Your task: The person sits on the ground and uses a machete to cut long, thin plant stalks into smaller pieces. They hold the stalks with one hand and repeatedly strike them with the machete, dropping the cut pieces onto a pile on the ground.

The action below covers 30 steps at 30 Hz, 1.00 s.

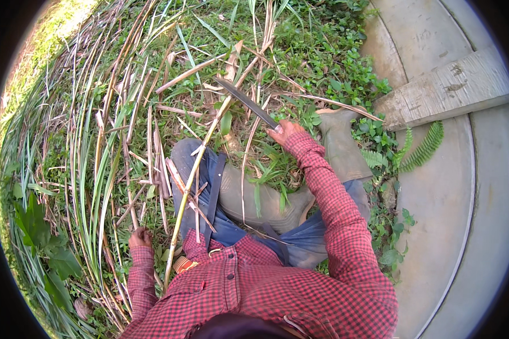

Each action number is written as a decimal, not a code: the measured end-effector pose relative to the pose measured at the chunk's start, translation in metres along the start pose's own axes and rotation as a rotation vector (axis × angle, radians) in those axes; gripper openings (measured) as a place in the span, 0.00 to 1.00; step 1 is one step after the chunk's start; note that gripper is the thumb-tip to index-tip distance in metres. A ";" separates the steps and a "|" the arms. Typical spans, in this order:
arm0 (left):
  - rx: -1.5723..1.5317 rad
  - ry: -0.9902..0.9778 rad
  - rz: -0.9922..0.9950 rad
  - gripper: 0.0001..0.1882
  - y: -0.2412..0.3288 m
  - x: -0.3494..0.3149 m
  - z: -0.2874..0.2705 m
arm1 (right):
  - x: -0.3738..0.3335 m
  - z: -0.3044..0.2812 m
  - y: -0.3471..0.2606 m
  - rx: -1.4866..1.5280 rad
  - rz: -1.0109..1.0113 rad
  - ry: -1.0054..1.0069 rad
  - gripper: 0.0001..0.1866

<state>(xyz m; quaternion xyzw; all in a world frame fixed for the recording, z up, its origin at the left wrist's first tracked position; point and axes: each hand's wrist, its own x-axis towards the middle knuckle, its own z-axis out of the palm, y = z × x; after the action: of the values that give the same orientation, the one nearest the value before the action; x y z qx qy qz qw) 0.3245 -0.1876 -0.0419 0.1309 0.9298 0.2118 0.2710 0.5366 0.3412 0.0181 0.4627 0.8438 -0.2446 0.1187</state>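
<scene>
I have the right hand (288, 134) wrapped around the handle of a long-bladed knife (246, 101), above the middle of the frame. Its blade slants toward the upper left, crossing a pale stalk (207, 137) in my view; I can't tell if they touch. That stalk runs from upper centre over the blue jeans (181, 151) to lower left. Well apart from the right, the left hand (140, 237) sits at lower left beside a brown stalk (133, 214); I can't tell whether it grips. A wooden beam (447, 85) lies at upper right.
</scene>
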 end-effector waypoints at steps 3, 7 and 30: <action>0.445 0.357 0.279 0.18 0.064 0.009 -0.037 | -0.026 0.011 0.008 0.224 0.033 0.025 0.31; 0.331 0.498 0.622 0.19 0.166 0.014 -0.029 | -0.056 0.032 0.004 0.602 0.064 0.115 0.30; -0.387 -0.470 0.366 0.27 0.273 0.069 0.019 | -0.095 0.103 0.046 0.698 -0.267 0.474 0.14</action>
<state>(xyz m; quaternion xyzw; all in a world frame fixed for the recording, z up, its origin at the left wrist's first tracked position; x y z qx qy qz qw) 0.3138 0.0819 0.0396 0.2865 0.7459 0.3933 0.4548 0.6240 0.2392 -0.0430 0.4051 0.7670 -0.4153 -0.2740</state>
